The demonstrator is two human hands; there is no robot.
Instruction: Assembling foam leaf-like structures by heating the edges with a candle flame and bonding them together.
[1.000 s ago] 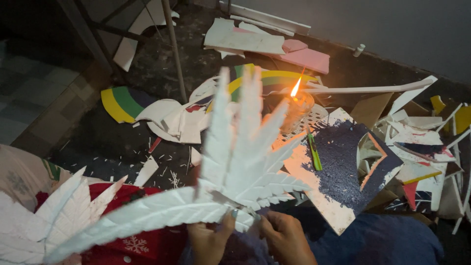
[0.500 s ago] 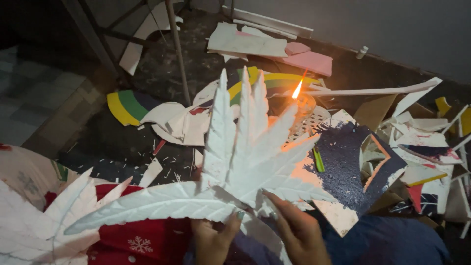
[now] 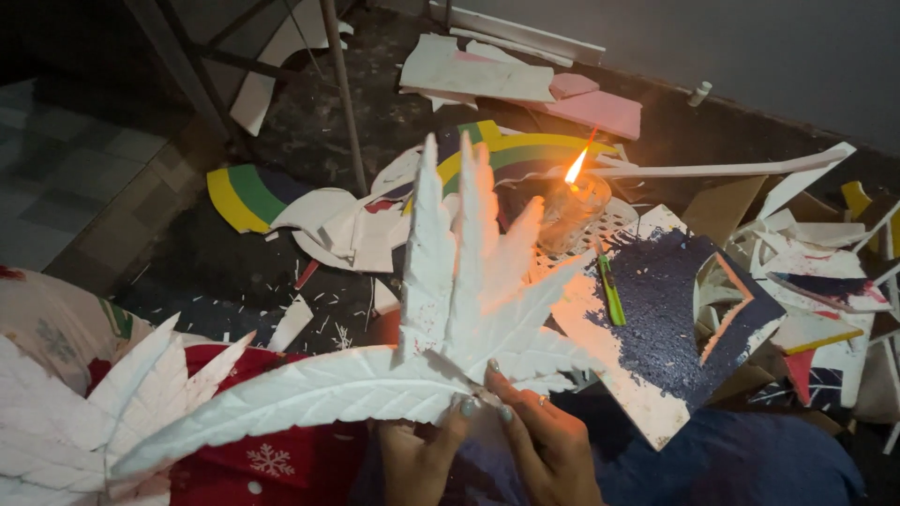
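A large white foam cut-out shaped like a many-fingered leaf [image 3: 441,309] is held up at the bottom middle of the head view. My left hand [image 3: 417,459] grips its base from below. My right hand [image 3: 548,445] pinches the same base from the right, fingertips on the foam. Its leaflets fan upward and to the left. Behind the leaf tips burns a lit candle [image 3: 572,201] in a small glass on a perforated white tray.
A second white foam leaf [image 3: 103,412] lies at lower left over a red cloth with snowflakes [image 3: 262,459]. A blue glitter board [image 3: 670,319] with a green lighter [image 3: 611,290] sits right. Foam scraps, rainbow-coloured pieces [image 3: 248,192], pink sheets [image 3: 591,103] and a metal leg [image 3: 342,94] litter the dark floor.
The leaf has shifted slightly right and up in view, with its base turned in my hands; my right hand's fingers have moved onto the base. The candle keeps burning.
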